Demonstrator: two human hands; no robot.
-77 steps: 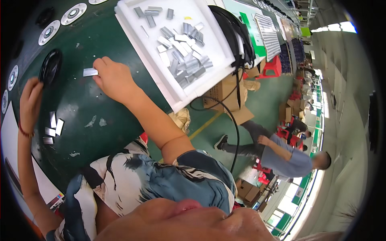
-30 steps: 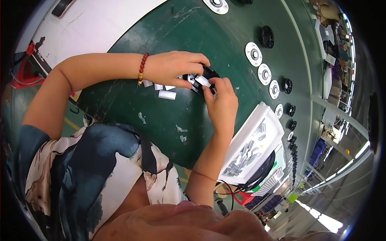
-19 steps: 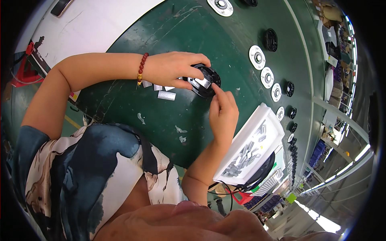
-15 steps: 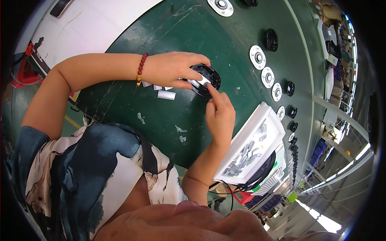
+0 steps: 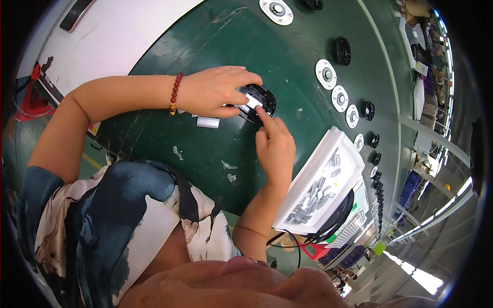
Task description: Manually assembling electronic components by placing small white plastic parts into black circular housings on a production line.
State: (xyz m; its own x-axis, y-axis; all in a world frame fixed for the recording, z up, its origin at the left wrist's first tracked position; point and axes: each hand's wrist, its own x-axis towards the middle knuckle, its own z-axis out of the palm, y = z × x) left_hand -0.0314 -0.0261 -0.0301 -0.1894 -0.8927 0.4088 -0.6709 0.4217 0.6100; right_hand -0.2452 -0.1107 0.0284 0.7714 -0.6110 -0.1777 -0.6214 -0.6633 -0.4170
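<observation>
The step in hand appears to be pressing a flat, silvery rectangular metal piece (image 5: 253, 102) onto a round black plastic housing (image 5: 267, 97) on the dark green tabletop (image 5: 272, 56). The left hand (image 5: 215, 92) grasps the housing, fingers partly spread; the right hand (image 5: 276, 146) grips nothing visible, its extended index finger touching the piece. Steady fingertip pressure seems called for next.
</observation>
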